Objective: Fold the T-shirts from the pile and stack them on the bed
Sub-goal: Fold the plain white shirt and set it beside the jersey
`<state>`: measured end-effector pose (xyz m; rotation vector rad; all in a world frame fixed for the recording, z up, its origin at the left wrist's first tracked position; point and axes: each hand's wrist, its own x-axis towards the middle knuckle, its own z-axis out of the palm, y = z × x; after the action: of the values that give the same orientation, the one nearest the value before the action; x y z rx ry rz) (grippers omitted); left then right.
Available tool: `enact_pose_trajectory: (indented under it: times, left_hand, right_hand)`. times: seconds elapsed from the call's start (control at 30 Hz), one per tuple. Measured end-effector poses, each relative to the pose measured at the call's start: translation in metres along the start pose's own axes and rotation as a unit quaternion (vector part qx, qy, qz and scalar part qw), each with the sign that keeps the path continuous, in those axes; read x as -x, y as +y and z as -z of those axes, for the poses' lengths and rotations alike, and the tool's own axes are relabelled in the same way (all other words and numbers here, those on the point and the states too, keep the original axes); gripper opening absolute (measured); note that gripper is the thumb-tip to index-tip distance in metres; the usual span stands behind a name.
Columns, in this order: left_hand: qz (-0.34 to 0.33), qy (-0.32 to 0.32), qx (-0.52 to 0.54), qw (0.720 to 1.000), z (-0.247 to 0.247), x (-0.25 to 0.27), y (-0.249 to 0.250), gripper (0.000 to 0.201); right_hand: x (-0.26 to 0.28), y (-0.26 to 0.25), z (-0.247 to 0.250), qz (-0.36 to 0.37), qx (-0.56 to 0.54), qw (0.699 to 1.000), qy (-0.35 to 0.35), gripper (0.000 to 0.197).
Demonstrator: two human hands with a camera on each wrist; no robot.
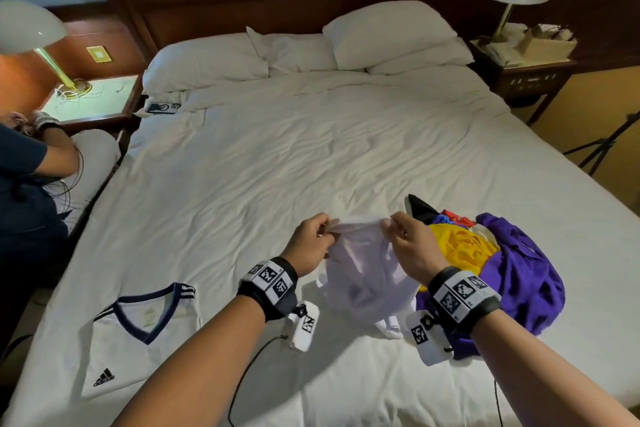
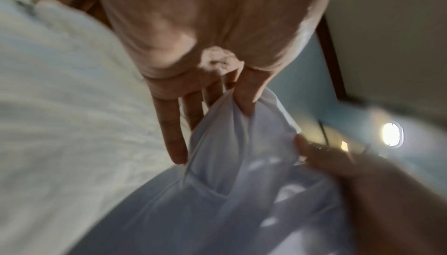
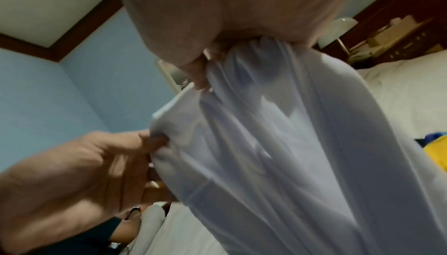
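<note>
Both grips pinching top edge of white tee (image 1: pixel 363 274): left hand (image 1: pixel 310 246), right hand (image 1: pixel 414 250). Slide apart to shoulder seams, shake flat, lay beside folded jersey (image 1: pixel 138 340) near bed (image 1: pixel 311 156) front-left corner.

The only wording I can read is "adidas", with the three-bar logo above it, printed in black low on the folded white jersey (image 1: pixel 138 336) lying on the bed (image 1: pixel 277 156) at seven o'clock. A pale crest sits under its collar, too faint to read. The wristbands (image 1: pixel 273 279) carry black-and-white square code markers, with tiny digits I can't make out.
</note>
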<state>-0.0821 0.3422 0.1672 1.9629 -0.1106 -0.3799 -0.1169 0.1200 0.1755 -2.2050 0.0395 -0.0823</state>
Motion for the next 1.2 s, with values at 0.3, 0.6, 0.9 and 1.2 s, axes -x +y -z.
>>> enact_pose_trajectory:
  times: [0.3, 0.6, 0.9, 1.2]
  left_hand:
    - [-0.039, -0.197, 0.04, 0.979, 0.011, 0.001, -0.009, 0.02]
    - [0.052, -0.108, 0.314, 0.942, 0.034, -0.009, -0.025, 0.014]
    - [0.141, -0.15, 0.031, 0.978, 0.086, -0.06, -0.083, 0.015]
    - [0.242, 0.094, -0.09, 0.962, 0.114, -0.138, -0.103, 0.01]
  right_hand:
    - [-0.005, 0.0, 0.005, 0.049, -0.089, 0.993, -0.058, 0.038]
    - [-0.026, 0.033, 0.001, -0.028, -0.047, 0.998, -0.031, 0.035]
    - [-0.072, 0.077, 0.003, -0.155, 0.205, 0.945, -0.205, 0.038]
    - [-0.145, 0.109, 0.019, -0.321, 0.107, 0.939, 0.064, 0.009]
